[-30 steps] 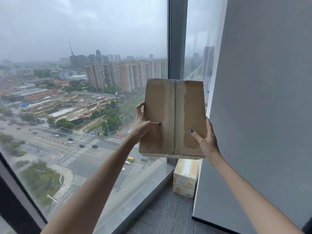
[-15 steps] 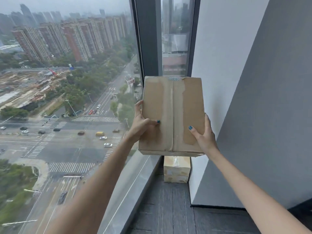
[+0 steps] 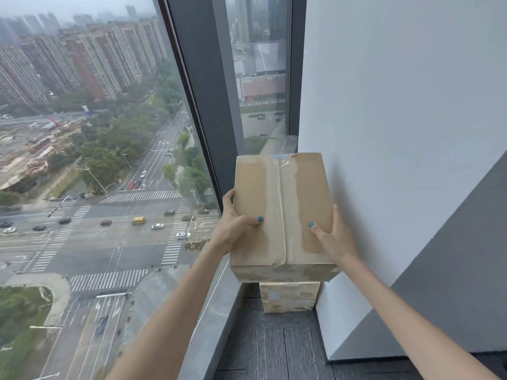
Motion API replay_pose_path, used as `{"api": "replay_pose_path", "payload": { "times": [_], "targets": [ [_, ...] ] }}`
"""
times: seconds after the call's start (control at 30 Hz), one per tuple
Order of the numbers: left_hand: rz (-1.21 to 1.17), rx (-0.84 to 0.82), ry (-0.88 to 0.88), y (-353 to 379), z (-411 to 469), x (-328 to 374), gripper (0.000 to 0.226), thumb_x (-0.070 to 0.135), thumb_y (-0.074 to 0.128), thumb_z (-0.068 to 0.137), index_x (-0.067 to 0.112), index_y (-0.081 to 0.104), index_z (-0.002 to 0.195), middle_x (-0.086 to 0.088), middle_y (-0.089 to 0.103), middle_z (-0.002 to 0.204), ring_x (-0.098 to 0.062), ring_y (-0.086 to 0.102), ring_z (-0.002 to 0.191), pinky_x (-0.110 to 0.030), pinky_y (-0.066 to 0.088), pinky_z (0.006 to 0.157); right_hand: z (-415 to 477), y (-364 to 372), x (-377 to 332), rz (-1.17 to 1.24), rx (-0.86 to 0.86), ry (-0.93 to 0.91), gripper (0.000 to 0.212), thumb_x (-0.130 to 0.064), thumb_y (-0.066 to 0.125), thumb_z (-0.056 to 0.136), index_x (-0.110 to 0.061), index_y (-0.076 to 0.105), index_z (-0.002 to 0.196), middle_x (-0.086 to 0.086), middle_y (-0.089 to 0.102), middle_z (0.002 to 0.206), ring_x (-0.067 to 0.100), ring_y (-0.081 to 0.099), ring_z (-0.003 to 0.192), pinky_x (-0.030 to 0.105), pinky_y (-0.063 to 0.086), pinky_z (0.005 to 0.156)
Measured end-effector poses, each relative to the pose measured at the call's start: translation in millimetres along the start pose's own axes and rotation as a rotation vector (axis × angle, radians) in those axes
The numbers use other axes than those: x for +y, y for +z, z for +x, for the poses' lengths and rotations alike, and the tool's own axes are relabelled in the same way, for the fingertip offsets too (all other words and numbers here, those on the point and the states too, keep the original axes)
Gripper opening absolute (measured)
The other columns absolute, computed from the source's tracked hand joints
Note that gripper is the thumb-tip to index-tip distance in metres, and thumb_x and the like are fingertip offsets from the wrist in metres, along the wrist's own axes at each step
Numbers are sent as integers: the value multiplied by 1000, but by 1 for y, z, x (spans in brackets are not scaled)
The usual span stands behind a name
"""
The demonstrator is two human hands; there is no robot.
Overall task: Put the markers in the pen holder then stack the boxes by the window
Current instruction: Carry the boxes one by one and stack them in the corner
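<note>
Large cardboard box, taped down the middle, held flat in the corner between window and white wall. Left hand clamped on its left edge, thumb on top, fingers round the side. Right hand gripping the right edge, thumb across the top, fingers hidden on the wall side. Directly beneath, smaller box on the dark floor, mostly hidden. Touching or apart: cannot tell. Grey sill just left of both.
</note>
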State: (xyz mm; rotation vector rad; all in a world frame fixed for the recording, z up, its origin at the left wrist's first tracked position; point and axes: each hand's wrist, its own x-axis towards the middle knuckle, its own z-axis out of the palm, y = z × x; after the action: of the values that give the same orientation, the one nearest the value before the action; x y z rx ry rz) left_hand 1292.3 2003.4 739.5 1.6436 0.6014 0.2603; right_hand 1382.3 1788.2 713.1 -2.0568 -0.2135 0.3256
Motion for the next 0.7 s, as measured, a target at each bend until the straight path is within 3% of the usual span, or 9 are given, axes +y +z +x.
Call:
{"api": "replay_pose_path", "payload": {
  "times": [0.23, 0.37, 0.5, 0.7],
  "targets": [
    [28, -30, -13, 29, 72, -123, 95, 9, 78, 75, 24, 16, 146, 1, 43, 134, -11, 54, 106, -33, 50, 89, 67, 60, 111, -54, 5, 22, 79, -54, 56, 69, -27, 30, 138, 1, 60, 129, 27, 58, 115, 46, 48, 96],
    [43, -67, -18, 43, 107, -169, 96, 19, 78, 78, 24, 12, 148, 4, 47, 127, -7, 56, 99, -26, 51, 77, 98, 82, 148, -64, 40, -1, 48, -37, 62, 80, -23, 43, 122, 3, 63, 119, 27, 62, 105, 45, 50, 92],
    [65, -74, -24, 52, 135, -212, 92, 26, 75, 82, 23, 12, 149, 1, 48, 131, -8, 57, 97, -22, 49, 68, 124, 102, 177, -127, 75, -18, 52, -39, 62, 78, -19, 44, 123, 5, 63, 121, 29, 61, 107, 44, 51, 92],
    [65, -42, 4, 55, 173, -256, 87, 28, 74, 83, 21, 16, 147, 0, 52, 130, -19, 60, 109, -36, 53, 87, 155, 129, 201, -299, 131, -113, 48, -32, 60, 85, -9, 34, 118, 11, 55, 121, 35, 56, 107, 43, 48, 86]
  ]
}}
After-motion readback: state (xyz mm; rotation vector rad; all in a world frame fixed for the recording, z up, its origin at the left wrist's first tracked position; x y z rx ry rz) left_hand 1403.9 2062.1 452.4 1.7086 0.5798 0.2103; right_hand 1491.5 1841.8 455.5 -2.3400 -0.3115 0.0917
